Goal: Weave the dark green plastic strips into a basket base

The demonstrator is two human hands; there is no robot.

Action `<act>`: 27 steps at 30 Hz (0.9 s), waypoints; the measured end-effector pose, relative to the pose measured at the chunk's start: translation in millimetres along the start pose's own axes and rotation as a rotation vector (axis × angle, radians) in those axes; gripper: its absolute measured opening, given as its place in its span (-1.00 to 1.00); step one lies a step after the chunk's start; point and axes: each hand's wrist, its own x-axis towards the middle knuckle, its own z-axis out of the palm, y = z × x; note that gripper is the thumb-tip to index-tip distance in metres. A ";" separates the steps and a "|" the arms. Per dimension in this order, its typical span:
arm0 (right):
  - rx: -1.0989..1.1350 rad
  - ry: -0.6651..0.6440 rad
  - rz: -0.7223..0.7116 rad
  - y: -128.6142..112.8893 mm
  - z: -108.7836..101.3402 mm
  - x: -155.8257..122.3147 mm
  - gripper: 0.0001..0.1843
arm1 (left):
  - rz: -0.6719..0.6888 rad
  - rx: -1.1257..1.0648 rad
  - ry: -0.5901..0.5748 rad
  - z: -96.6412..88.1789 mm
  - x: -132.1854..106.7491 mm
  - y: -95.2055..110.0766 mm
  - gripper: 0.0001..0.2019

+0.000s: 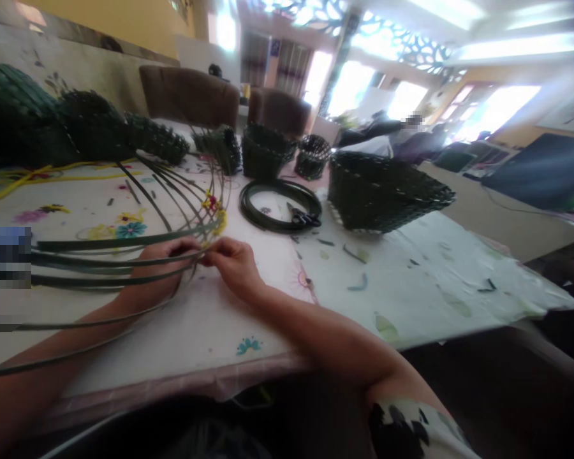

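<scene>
Long dark green strips [110, 243] fan out leftward from a partly woven basket [219, 223], which has yellow and red strips worked into it. My right hand [236, 262] pinches the weave at its near edge, thumb and fingertips pressed together. Close beside it, my left hand [169, 255] curls around the same edge, partly hidden behind the green strips. The fingertips of both hands almost meet. Exactly which strip lies between them is too small to make out.
Behind the weave lies a coil of green strip [249, 220] with dark-handled cutters [306, 218] on it. A large dark green basket [382, 191] stands to the right, several others along the back. Yellow strips [16, 185] lie at left, and green offcuts [354, 254] are scattered about the tablecloth.
</scene>
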 end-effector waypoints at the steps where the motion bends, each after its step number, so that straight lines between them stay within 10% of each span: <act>1: 0.011 0.000 0.008 -0.1 -0.3 0.2 -0.89 | -0.001 -0.008 -0.009 0.0 1.5 -1.5 -0.61; 18: -0.032 0.008 0.031 5.1 0.9 4.6 -0.84 | 0.112 0.017 0.037 6.8 0.4 -14.9 -0.66; 27: -0.504 0.086 -0.100 -3.4 0.9 2.1 -0.77 | 0.039 -0.004 0.031 11.5 -2.7 -10.4 -0.61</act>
